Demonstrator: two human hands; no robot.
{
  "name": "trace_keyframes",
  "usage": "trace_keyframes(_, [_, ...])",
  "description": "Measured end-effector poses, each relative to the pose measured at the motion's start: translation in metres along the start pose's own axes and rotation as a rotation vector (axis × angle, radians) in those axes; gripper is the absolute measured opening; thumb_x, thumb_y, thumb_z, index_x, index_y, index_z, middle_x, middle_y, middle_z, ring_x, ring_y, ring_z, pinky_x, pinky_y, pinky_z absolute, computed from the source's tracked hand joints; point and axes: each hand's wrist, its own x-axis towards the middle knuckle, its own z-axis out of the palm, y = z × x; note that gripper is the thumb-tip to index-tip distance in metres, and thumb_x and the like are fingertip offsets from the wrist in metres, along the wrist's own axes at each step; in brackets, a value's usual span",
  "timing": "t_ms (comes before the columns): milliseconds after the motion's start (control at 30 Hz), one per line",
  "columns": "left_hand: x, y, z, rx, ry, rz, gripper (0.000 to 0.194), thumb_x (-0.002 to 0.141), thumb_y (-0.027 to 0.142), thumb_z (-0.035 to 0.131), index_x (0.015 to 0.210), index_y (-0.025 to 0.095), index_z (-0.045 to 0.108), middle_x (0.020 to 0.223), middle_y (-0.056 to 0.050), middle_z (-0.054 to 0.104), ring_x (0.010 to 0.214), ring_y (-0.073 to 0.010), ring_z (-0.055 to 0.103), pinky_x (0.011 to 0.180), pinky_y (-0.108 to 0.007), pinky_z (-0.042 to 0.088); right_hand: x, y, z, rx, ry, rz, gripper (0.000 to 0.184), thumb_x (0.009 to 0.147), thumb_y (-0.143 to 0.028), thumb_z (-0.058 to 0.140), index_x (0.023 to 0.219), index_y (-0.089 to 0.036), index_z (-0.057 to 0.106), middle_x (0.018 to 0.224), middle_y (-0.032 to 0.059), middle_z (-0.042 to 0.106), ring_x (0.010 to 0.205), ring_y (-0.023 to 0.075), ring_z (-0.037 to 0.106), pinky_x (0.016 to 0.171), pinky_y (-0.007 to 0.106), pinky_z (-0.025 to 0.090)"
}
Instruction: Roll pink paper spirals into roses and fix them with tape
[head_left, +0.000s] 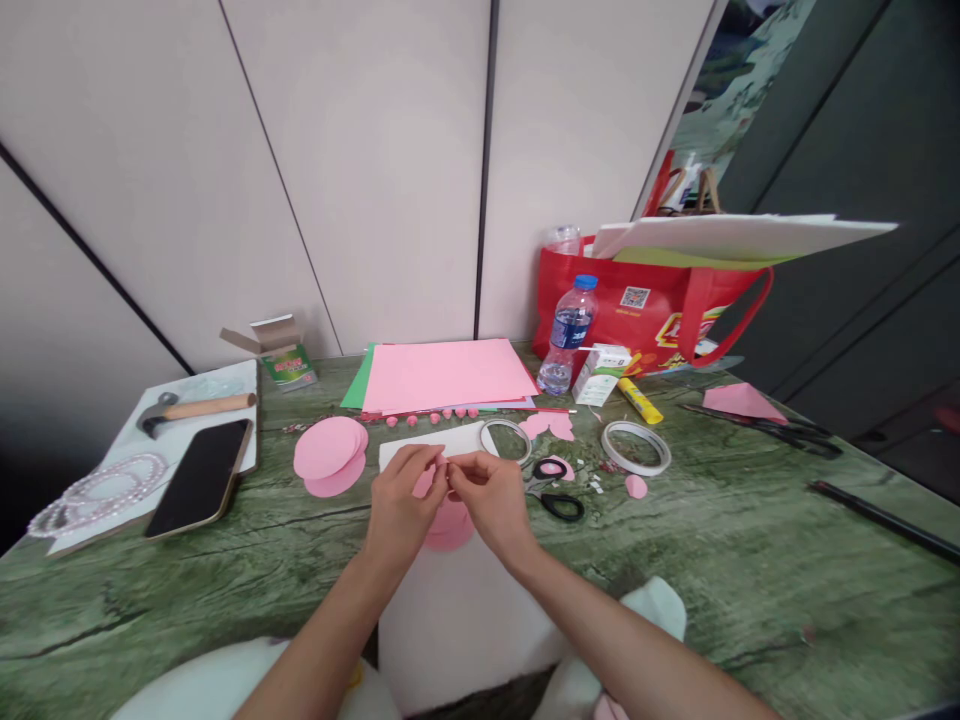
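My left hand (pixel 405 497) and my right hand (pixel 491 497) meet over a white sheet (pixel 465 610), fingertips pinched close together. Between them is a small piece of pink paper, mostly covered by the fingers. Beneath the hands lie round pink paper pieces (pixel 450 535) on the sheet. Just right of my right hand rest black-handled scissors (pixel 561 506) and a tape roll (pixel 506 440). A stack of pink paper circles (pixel 330 455) lies to the left. Beyond the hands, several small pink rolled pieces (pixel 435 417) stand in a row.
Pink sheets (pixel 450 375) lie at the back. A water bottle (pixel 570 335), small carton (pixel 601 373), glue stick (pixel 640 400) and red bag (pixel 645 300) stand right. White tape (pixel 636 448) lies nearer. On the left are a hammer (pixel 199 408), phone (pixel 201 475) and bead strings (pixel 105 490).
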Motion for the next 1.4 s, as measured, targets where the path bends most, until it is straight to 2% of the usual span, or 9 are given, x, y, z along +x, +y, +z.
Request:
trace_keyframes(233, [0.0014,0.0016,-0.0011,-0.059,-0.037,-0.007,0.020,0.074,0.015,0.053,0.092,0.017,0.060,0.085,-0.006,0.063,0.076,-0.0150,0.058,0.070,-0.029,0.049,0.0000,-0.0015,-0.0010,-0.027,0.021,-0.002,0.016,0.066,-0.023,0.055,0.069,-0.012,0.065,0.063,0.0055,0.066,0.054,0.0153,0.060,0.053,0.027,0.051])
trace_keyframes(600, [0.0010,0.0019,-0.0001,-0.076,-0.049,-0.068,0.024,0.075,0.015,0.051,0.098,0.017,0.057,0.080,-0.003,0.061,0.073,-0.0134,0.057,0.069,-0.028,0.048,0.0002,-0.0018,0.0007,0.088,0.021,0.107,0.018,0.063,-0.026,0.058,0.069,-0.011,0.065,0.063,0.0050,0.067,0.053,0.0138,0.061,0.051,0.024,0.052])
trace_keyframes(867, [-0.0002,0.0007,0.0011,-0.051,-0.091,-0.064,0.043,0.072,0.012,0.051,0.113,0.022,0.046,0.096,-0.005,0.055,0.082,-0.0148,0.053,0.074,-0.032,0.047,0.0015,0.0010,0.0007,0.158,0.063,0.141,0.020,0.062,-0.029,0.061,0.068,-0.011,0.065,0.060,0.0036,0.066,0.051,0.0132,0.059,0.050,0.024,0.051])
trace_keyframes(1000, [0.0001,0.0026,0.0012,-0.069,-0.083,-0.093,0.046,0.071,0.011,0.050,0.115,0.022,0.044,0.089,-0.004,0.053,0.081,-0.0154,0.052,0.074,-0.033,0.047,-0.0004,-0.0006,0.0024,0.152,0.057,0.137,0.019,0.062,-0.029,0.061,0.069,-0.012,0.065,0.061,0.0036,0.066,0.052,0.0137,0.060,0.051,0.025,0.051])
trace_keyframes(1067, [0.0002,0.0042,0.0016,-0.129,-0.077,-0.131,0.045,0.072,0.011,0.050,0.115,0.021,0.045,0.085,-0.003,0.053,0.080,-0.0148,0.052,0.075,-0.033,0.047,-0.0022,-0.0022,0.0032,0.115,0.049,0.109,0.018,0.063,-0.028,0.060,0.069,-0.012,0.066,0.061,0.0037,0.067,0.052,0.0138,0.059,0.051,0.025,0.050])
trace_keyframes(1167, [0.0005,0.0063,0.0028,-0.296,-0.058,-0.282,0.039,0.074,0.014,0.049,0.113,0.019,0.047,0.082,-0.002,0.055,0.075,-0.0132,0.055,0.072,-0.030,0.049,-0.0051,-0.0050,0.0044,0.046,0.043,0.023,0.017,0.066,-0.026,0.058,0.071,-0.012,0.066,0.066,0.0048,0.068,0.057,0.0147,0.060,0.054,0.026,0.050])
trace_keyframes(1267, [0.0005,0.0071,0.0042,-0.400,-0.051,-0.416,0.026,0.075,0.018,0.049,0.101,0.017,0.054,0.084,-0.004,0.057,0.076,-0.0136,0.058,0.068,-0.028,0.050,-0.0064,-0.0070,0.0051,0.004,0.047,-0.054,0.016,0.067,-0.023,0.056,0.073,-0.013,0.067,0.069,0.0048,0.068,0.061,0.0156,0.061,0.059,0.028,0.050])
trace_keyframes(1333, [0.0003,0.0067,0.0050,-0.403,-0.051,-0.448,0.018,0.075,0.020,0.050,0.091,0.015,0.056,0.087,-0.005,0.058,0.078,-0.0145,0.058,0.068,-0.028,0.050,-0.0058,-0.0072,0.0049,0.025,0.042,-0.030,0.016,0.067,-0.023,0.056,0.073,-0.013,0.067,0.067,0.0044,0.068,0.061,0.0157,0.061,0.059,0.028,0.050])
trace_keyframes(1400, [0.0000,0.0059,0.0055,-0.399,-0.050,-0.454,0.018,0.074,0.020,0.052,0.091,0.015,0.056,0.086,-0.005,0.059,0.077,-0.0145,0.058,0.069,-0.029,0.050,-0.0042,-0.0065,0.0041,0.074,0.040,0.043,0.017,0.065,-0.025,0.058,0.072,-0.013,0.067,0.066,0.0047,0.068,0.060,0.0158,0.061,0.056,0.026,0.050])
